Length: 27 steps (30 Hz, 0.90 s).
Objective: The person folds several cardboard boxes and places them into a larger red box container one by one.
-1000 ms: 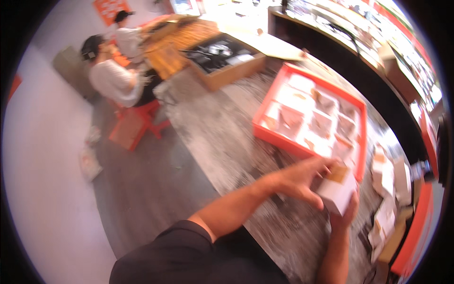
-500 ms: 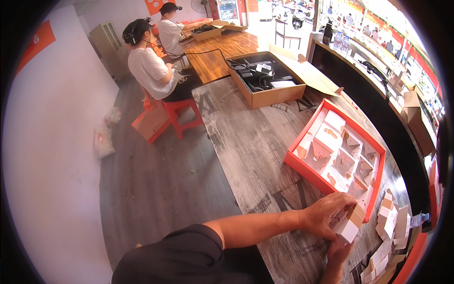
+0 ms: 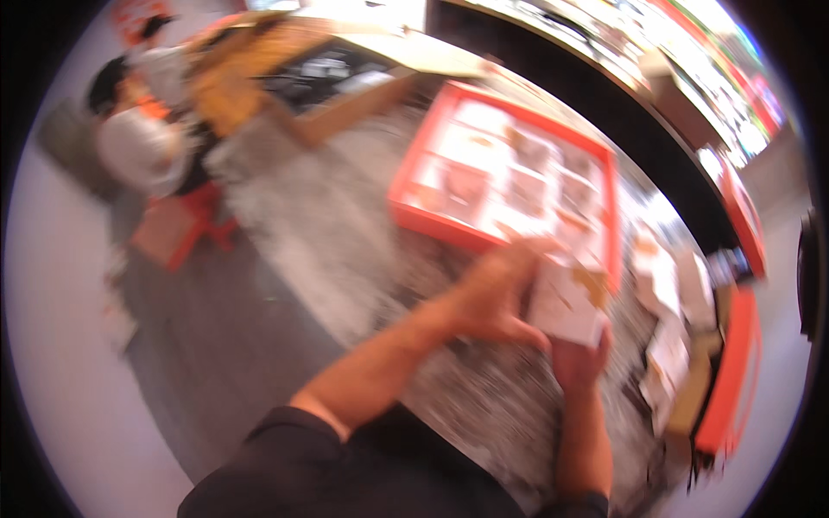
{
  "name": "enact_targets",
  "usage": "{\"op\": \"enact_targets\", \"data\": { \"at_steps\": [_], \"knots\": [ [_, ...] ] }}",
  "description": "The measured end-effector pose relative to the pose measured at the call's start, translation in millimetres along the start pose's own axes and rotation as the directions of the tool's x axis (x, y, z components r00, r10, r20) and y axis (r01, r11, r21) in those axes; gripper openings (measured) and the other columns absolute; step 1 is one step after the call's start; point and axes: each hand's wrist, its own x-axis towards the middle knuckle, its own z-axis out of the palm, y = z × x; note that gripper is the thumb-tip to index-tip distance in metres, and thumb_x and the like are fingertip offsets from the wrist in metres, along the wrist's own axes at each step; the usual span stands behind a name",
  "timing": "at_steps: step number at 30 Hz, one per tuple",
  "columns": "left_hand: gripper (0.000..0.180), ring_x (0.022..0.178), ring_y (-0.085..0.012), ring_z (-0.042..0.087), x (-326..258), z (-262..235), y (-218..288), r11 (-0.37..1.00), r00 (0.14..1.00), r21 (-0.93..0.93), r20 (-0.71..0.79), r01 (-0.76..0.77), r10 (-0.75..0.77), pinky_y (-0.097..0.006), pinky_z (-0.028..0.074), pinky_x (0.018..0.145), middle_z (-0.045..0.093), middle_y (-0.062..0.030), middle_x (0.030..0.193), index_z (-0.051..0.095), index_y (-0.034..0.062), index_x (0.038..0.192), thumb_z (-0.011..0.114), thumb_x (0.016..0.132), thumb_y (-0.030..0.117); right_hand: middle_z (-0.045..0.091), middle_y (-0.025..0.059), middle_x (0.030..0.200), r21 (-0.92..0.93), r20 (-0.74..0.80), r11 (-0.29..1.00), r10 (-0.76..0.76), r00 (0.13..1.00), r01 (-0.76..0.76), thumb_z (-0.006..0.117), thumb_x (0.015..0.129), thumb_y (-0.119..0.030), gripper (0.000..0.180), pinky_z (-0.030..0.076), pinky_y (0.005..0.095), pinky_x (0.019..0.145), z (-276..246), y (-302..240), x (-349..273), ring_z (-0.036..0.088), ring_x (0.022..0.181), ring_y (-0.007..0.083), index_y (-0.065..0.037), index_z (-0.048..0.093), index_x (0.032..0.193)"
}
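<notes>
While the right hand (image 3: 580,361) clasps a white box (image 3: 563,302) underneath, the left hand (image 3: 499,289) is spread around its left.

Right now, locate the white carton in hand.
The white carton is right of centre in the head view, between the left hand and right hand, near the red partitioned box.

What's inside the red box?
The red box holds white compartments, too blurred for detail. The left hand and carton partly cover its near edge, hiding what's behind.

Motion blur throughout; upper right glaring (fisheye rim black).
</notes>
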Motion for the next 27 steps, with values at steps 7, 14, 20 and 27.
{"op": "enact_targets", "data": {
  "at_steps": [7,14,20,27],
  "knots": [
    [0.105,0.138,-0.0347,0.045,2,8,3,0.997,0.998,0.026,-0.015,-0.068,0.068,-0.044,0.037,0.114,0.049,-0.0180,0.146,0.046,0.0038,0.142,0.098,0.059,0.042,0.054,0.0147,0.145,-0.089,-0.061,0.996,0.024,0.998,-0.030,0.043,0.102,-0.049,0.066,0.038,0.0488,0.113,44,-3,15,0.050,0.134,0.0307,-0.002,0.043,0.148],
    [0.079,0.133,-0.0373,0.048,0,15,3,0.981,0.987,0.112,-0.012,-0.159,0.162,-0.047,0.040,0.110,0.051,-0.0177,0.143,0.056,0.0103,0.120,0.097,0.057,0.033,0.053,0.0161,0.144,-0.214,-0.117,0.976,-0.066,0.991,0.040,0.040,0.103,-0.044,0.061,0.039,0.0494,0.114,43,8,13,0.052,0.133,0.0321,-0.002,0.042,0.147],
    [0.069,0.133,-0.0402,0.047,-5,12,1,0.983,0.986,0.085,-0.017,-0.163,0.165,-0.049,0.038,0.109,0.047,-0.0185,0.144,0.054,0.0132,0.110,0.095,0.058,0.030,0.054,0.0177,0.139,-0.373,-0.072,0.927,-0.079,0.994,0.046,0.046,0.102,-0.041,0.055,0.039,0.0486,0.113,10,9,3,0.053,0.131,0.0319,-0.002,0.045,0.141],
    [0.071,0.136,-0.0445,0.044,-6,16,7,0.984,0.985,0.088,-0.067,-0.154,0.160,-0.052,0.038,0.109,0.039,-0.0244,0.150,0.053,0.0108,0.112,0.094,0.063,0.043,0.045,0.0168,0.147,-0.498,-0.045,0.853,-0.205,0.978,0.156,0.065,0.090,-0.041,0.082,0.040,0.0472,0.112,26,7,4,0.049,0.134,0.0331,-0.002,0.029,0.153]
  ]
}}
